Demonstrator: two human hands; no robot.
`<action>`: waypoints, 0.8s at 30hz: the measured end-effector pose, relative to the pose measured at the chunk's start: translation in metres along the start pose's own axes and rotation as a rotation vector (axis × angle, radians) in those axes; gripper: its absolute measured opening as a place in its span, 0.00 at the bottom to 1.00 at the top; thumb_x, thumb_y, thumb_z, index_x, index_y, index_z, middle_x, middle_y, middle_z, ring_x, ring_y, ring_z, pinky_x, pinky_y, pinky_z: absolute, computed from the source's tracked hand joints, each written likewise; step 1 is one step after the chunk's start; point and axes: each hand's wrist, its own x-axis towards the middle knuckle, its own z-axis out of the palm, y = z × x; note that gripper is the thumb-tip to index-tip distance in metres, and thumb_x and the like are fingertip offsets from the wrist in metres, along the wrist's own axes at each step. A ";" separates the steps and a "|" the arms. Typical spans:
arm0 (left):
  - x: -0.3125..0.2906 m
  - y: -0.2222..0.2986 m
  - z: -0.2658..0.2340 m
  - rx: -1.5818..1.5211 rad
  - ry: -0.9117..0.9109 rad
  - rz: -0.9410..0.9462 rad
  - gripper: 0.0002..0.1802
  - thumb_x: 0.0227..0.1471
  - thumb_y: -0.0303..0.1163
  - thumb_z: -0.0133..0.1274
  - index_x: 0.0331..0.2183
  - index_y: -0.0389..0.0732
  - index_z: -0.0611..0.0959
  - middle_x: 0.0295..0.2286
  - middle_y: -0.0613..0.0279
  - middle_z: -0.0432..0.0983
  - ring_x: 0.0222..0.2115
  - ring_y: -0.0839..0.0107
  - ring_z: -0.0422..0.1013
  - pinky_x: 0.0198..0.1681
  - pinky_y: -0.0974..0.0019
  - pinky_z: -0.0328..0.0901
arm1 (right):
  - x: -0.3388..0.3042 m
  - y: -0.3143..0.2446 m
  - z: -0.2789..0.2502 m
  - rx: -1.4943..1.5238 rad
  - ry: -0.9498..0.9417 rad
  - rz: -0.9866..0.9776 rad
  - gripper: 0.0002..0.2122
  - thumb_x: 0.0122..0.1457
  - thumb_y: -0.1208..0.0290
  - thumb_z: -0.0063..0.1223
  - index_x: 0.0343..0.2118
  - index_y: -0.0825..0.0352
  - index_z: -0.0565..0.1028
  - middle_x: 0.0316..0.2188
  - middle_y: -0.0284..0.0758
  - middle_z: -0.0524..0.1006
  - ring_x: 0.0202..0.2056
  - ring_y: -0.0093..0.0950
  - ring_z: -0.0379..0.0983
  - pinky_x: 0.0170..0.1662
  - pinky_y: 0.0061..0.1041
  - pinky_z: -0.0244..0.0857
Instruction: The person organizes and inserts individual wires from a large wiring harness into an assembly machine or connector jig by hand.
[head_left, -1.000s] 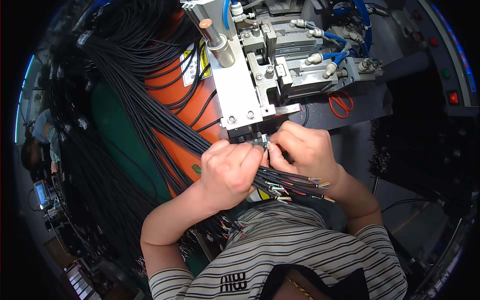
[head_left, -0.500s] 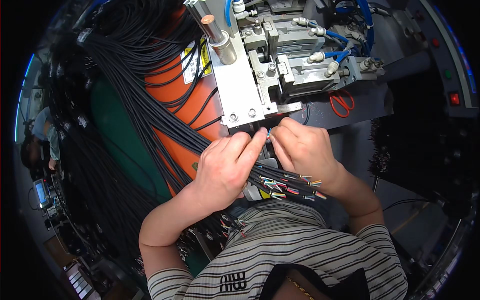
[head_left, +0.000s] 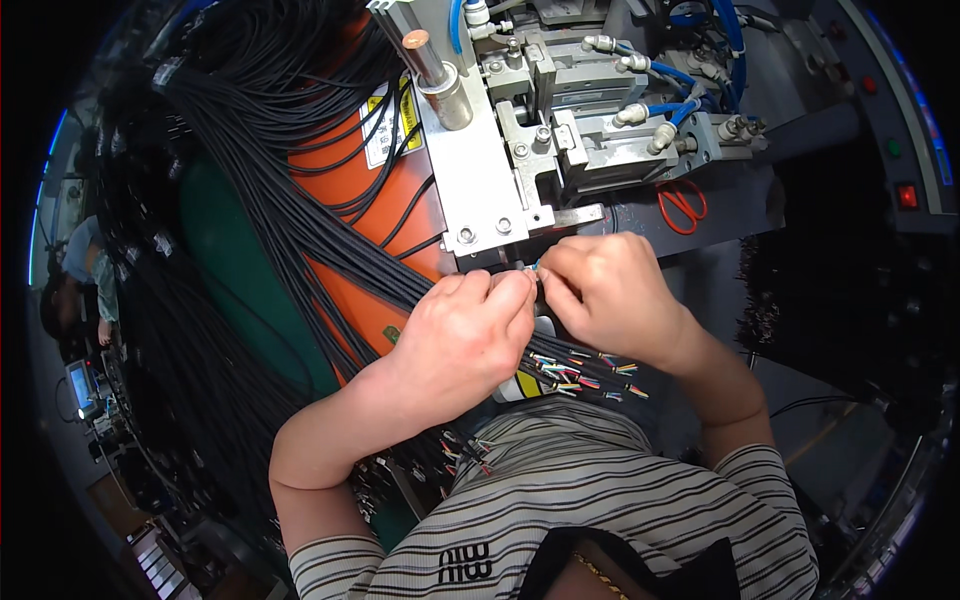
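Note:
My left hand (head_left: 465, 340) is closed in a pinch at the end of a black cable, whose thin coloured wires (head_left: 533, 267) show between my fingertips. Meeting it from the other side, my right hand (head_left: 610, 295) has thumb and forefinger pressed together on those wires. Both hands are just in front of the metal machine plate (head_left: 475, 190). A thick bundle of black cables (head_left: 345, 250) runs from the upper left under my left hand. Its stripped ends (head_left: 580, 375), with several coloured wires each, come out below my hands. The held cable's jacket is mostly hidden by my fingers.
Pneumatic cylinders (head_left: 615, 155) with blue air hoses (head_left: 740, 50) stand beyond the plate. Red-handled scissors (head_left: 683, 207) lie to the right. An orange surface (head_left: 330, 200) is under the cables, and more black cables (head_left: 170, 350) hang at left. Another person (head_left: 90, 265) is at far left.
My left hand has shifted slightly right, its forefinger now curled in. My right hand has tilted and risen a little, and the wires between the fingertips show less.

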 end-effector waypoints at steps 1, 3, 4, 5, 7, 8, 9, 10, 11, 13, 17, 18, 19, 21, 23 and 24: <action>0.001 0.000 0.000 0.010 -0.009 0.003 0.15 0.43 0.25 0.53 0.36 0.28 0.80 0.28 0.61 0.67 0.26 0.69 0.68 0.29 0.67 0.65 | -0.002 0.000 0.002 -0.002 0.000 -0.001 0.05 0.51 0.75 0.56 0.30 0.69 0.77 0.25 0.39 0.77 0.22 0.41 0.74 0.23 0.33 0.66; -0.002 -0.001 0.002 0.008 0.014 -0.004 0.15 0.43 0.25 0.54 0.36 0.28 0.80 0.28 0.60 0.68 0.26 0.69 0.68 0.29 0.67 0.66 | -0.007 -0.003 0.010 0.095 0.200 -0.010 0.04 0.51 0.77 0.57 0.31 0.70 0.77 0.25 0.39 0.77 0.21 0.39 0.73 0.23 0.32 0.66; -0.003 -0.001 0.003 0.006 0.035 -0.011 0.15 0.43 0.25 0.54 0.36 0.29 0.80 0.28 0.60 0.68 0.26 0.69 0.68 0.30 0.67 0.66 | -0.010 -0.009 0.012 0.080 0.263 0.010 0.04 0.51 0.79 0.57 0.31 0.70 0.76 0.24 0.39 0.76 0.20 0.37 0.73 0.23 0.30 0.67; -0.003 -0.001 0.003 0.005 0.034 -0.012 0.15 0.43 0.25 0.54 0.36 0.29 0.80 0.28 0.60 0.68 0.26 0.69 0.68 0.30 0.67 0.66 | -0.010 -0.008 0.013 0.081 0.262 0.011 0.04 0.51 0.79 0.57 0.31 0.70 0.76 0.24 0.39 0.76 0.20 0.37 0.73 0.23 0.30 0.67; -0.004 0.000 0.002 -0.031 0.022 -0.065 0.16 0.41 0.24 0.55 0.37 0.30 0.80 0.30 0.60 0.69 0.27 0.67 0.69 0.31 0.65 0.66 | -0.007 -0.004 0.014 0.073 0.301 -0.067 0.03 0.51 0.79 0.57 0.30 0.71 0.76 0.21 0.37 0.75 0.18 0.31 0.72 0.21 0.26 0.65; -0.005 0.000 0.001 -0.030 0.021 -0.065 0.16 0.41 0.24 0.55 0.37 0.30 0.80 0.30 0.60 0.69 0.27 0.67 0.69 0.31 0.65 0.66 | -0.005 -0.002 0.012 0.074 0.302 -0.067 0.03 0.51 0.79 0.57 0.30 0.71 0.76 0.21 0.37 0.75 0.18 0.31 0.72 0.21 0.26 0.65; -0.007 0.001 0.002 -0.088 0.043 -0.128 0.18 0.39 0.23 0.55 0.38 0.31 0.81 0.30 0.59 0.70 0.28 0.65 0.70 0.32 0.64 0.67 | -0.003 0.000 0.009 0.190 0.195 0.034 0.03 0.51 0.80 0.57 0.29 0.71 0.76 0.20 0.36 0.75 0.17 0.27 0.72 0.20 0.24 0.63; -0.009 0.000 0.002 -0.145 0.068 -0.183 0.19 0.38 0.23 0.55 0.38 0.33 0.81 0.30 0.59 0.70 0.30 0.63 0.70 0.32 0.63 0.67 | -0.001 0.001 0.006 0.300 0.092 0.137 0.02 0.51 0.80 0.57 0.28 0.72 0.76 0.18 0.35 0.74 0.16 0.23 0.71 0.19 0.22 0.62; -0.014 -0.001 0.005 -0.174 0.141 -0.209 0.20 0.36 0.22 0.55 0.38 0.33 0.81 0.30 0.58 0.71 0.31 0.61 0.71 0.33 0.63 0.67 | -0.001 0.003 0.009 0.419 0.123 0.153 0.02 0.52 0.80 0.56 0.27 0.72 0.76 0.16 0.31 0.73 0.15 0.15 0.67 0.19 0.17 0.57; -0.030 -0.012 0.009 -0.179 0.223 -0.254 0.20 0.35 0.21 0.55 0.38 0.33 0.81 0.32 0.55 0.73 0.33 0.60 0.71 0.35 0.62 0.67 | -0.005 0.005 0.015 0.534 0.107 0.218 0.02 0.53 0.80 0.56 0.28 0.72 0.76 0.16 0.30 0.72 0.15 0.13 0.64 0.19 0.16 0.56; -0.042 -0.012 0.013 -0.070 0.253 -0.242 0.19 0.37 0.22 0.55 0.38 0.31 0.81 0.32 0.55 0.73 0.32 0.61 0.71 0.35 0.64 0.65 | -0.009 0.002 0.014 0.481 0.179 0.241 0.01 0.55 0.81 0.57 0.29 0.72 0.76 0.16 0.25 0.71 0.16 0.09 0.58 0.19 0.13 0.51; -0.043 -0.013 0.014 -0.069 0.253 -0.245 0.19 0.37 0.22 0.55 0.38 0.31 0.81 0.32 0.55 0.73 0.32 0.61 0.71 0.35 0.64 0.65 | -0.015 0.004 0.017 0.440 0.202 0.223 0.07 0.53 0.82 0.59 0.36 0.72 0.77 0.20 0.25 0.73 0.18 0.08 0.59 0.20 0.13 0.51; -0.044 -0.014 0.015 -0.059 0.248 -0.249 0.20 0.38 0.22 0.55 0.39 0.30 0.81 0.32 0.56 0.73 0.31 0.61 0.71 0.34 0.63 0.65 | -0.018 0.002 0.015 0.601 0.168 0.258 0.12 0.52 0.83 0.60 0.40 0.71 0.76 0.23 0.25 0.74 0.19 0.08 0.60 0.21 0.12 0.52; -0.046 -0.014 0.014 -0.047 0.244 -0.258 0.20 0.39 0.22 0.55 0.40 0.30 0.80 0.31 0.56 0.73 0.30 0.62 0.71 0.33 0.63 0.65 | -0.022 -0.007 0.007 1.011 0.064 0.342 0.20 0.53 0.84 0.59 0.50 0.71 0.72 0.30 0.30 0.76 0.22 0.10 0.65 0.23 0.09 0.55; -0.049 -0.015 0.011 -0.032 0.153 -0.302 0.22 0.41 0.24 0.57 0.43 0.30 0.79 0.29 0.57 0.73 0.27 0.62 0.71 0.31 0.62 0.65 | -0.024 -0.010 0.006 1.089 0.078 0.205 0.16 0.55 0.85 0.56 0.48 0.72 0.74 0.31 0.32 0.76 0.24 0.11 0.69 0.24 0.10 0.60; -0.047 -0.013 0.009 -0.030 0.153 -0.305 0.22 0.41 0.24 0.57 0.43 0.30 0.79 0.29 0.57 0.73 0.27 0.62 0.71 0.31 0.62 0.65 | -0.024 -0.010 0.008 1.076 0.089 0.188 0.12 0.56 0.85 0.54 0.44 0.73 0.76 0.30 0.33 0.77 0.26 0.13 0.72 0.24 0.12 0.63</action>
